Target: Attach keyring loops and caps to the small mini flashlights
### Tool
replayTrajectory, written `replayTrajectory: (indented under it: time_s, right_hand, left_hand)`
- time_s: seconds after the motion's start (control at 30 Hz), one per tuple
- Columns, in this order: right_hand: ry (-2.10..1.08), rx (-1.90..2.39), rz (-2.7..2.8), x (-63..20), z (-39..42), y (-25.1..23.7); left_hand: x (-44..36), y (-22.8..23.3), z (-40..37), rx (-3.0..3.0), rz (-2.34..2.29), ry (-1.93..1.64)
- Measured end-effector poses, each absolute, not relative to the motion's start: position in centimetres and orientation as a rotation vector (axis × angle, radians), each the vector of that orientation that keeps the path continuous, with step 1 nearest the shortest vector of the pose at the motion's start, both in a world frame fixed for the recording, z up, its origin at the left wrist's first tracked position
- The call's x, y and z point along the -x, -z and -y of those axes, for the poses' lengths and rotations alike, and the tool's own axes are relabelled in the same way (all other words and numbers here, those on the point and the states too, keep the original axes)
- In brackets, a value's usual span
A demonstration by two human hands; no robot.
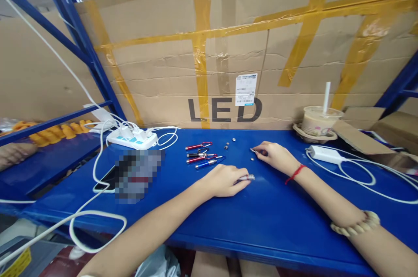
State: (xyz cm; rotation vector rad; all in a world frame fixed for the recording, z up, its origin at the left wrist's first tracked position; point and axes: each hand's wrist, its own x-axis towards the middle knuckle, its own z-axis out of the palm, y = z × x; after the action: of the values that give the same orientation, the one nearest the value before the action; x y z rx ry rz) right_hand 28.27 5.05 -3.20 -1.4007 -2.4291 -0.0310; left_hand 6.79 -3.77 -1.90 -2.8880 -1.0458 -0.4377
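Note:
My left hand rests on the blue table and is closed around a small silver pen-shaped flashlight whose tip sticks out to the right. My right hand lies farther back, its fingertips pinching a small silver part. Close to it lies a button cell. Two or three more button cells lie behind. Several small keychain flashlights, red and blue, lie in a loose row left of my hands.
A white power strip with plugs and cables sits back left, a phone beside a blurred item. A drink cup with straw stands back right, next to a white charger with cable. A taped cardboard wall marked LED stands behind.

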Motion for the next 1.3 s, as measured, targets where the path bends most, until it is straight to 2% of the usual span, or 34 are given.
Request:
replayTrajectory:
  time_s: [0.27,0.53,0.7,1.3]
  right_hand:
    - [0.128,1.35,2.302,-27.6,-4.8,3.3]
    - [0.196,1.646,2.189,-28.5,-4.7,2.9]
    - [0.208,1.4,2.279,-28.1,-4.6,2.8]
    - [-0.156,1.37,2.281,-26.4,-3.4,2.7]
  left_hand:
    - [-6.3,1.9,3.7,2.81,1.174,0.472]
    - [-6.3,1.7,3.4,2.761,1.423,0.529]
    - [-6.4,1.5,3.3,2.733,1.577,0.593]
    - [-6.6,1.5,3.3,2.881,1.414,0.799]
